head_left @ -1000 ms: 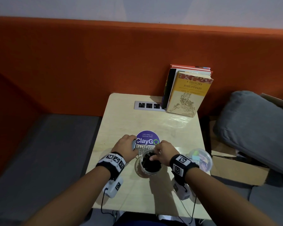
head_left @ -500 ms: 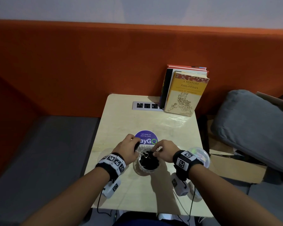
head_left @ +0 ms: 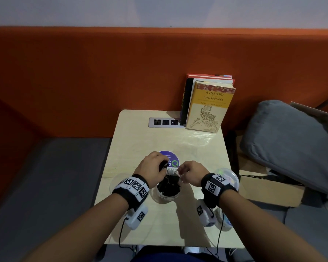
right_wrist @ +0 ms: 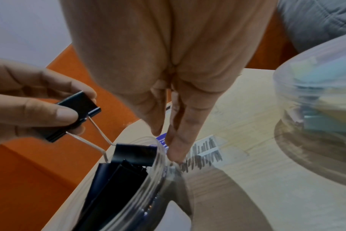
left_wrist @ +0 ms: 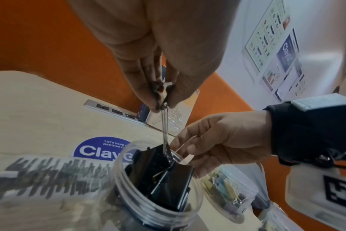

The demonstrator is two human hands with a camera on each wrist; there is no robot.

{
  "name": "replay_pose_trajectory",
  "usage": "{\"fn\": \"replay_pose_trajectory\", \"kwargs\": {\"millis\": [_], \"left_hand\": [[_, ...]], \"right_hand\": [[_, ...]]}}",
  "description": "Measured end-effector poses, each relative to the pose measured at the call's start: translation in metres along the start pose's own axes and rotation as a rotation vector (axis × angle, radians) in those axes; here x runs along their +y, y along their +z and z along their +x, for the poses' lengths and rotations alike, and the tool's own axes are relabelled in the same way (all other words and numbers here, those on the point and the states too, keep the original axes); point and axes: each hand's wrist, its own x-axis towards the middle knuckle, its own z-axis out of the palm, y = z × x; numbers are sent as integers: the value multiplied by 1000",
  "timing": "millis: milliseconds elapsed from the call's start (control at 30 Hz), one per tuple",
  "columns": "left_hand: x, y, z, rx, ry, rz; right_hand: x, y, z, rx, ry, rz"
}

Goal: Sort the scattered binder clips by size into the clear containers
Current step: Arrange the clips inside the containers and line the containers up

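Our left hand point(right_wrist: 30, 109) pinches a large black binder clip point(right_wrist: 73, 115) just above the clear jar point(left_wrist: 154, 201) of black clips, wire handles pointing down into its mouth. Our right hand point(left_wrist: 225, 140) pinches the jar's far rim, steadying it directly beneath.

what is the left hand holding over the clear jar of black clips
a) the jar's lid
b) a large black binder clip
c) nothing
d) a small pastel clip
b: the left hand pinches a large black binder clip by its body, its silver wire handles pointing down to the clear plastic jar full of black clips, whose rim the right hand steadies.
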Motion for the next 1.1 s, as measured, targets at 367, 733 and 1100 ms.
{"fn": "replay_pose_trajectory", "kwargs": {"millis": [367, 733, 1100], "left_hand": [[14, -11, 10, 45, -88, -31], [25, 24, 14, -217, -210, 55], [18, 39, -8, -327, -34, 85]], "right_hand": [[10, 10, -1, -76, 33, 115], [9, 15, -1, -61, 47, 73], [4, 21, 3, -18, 62, -24]]}}
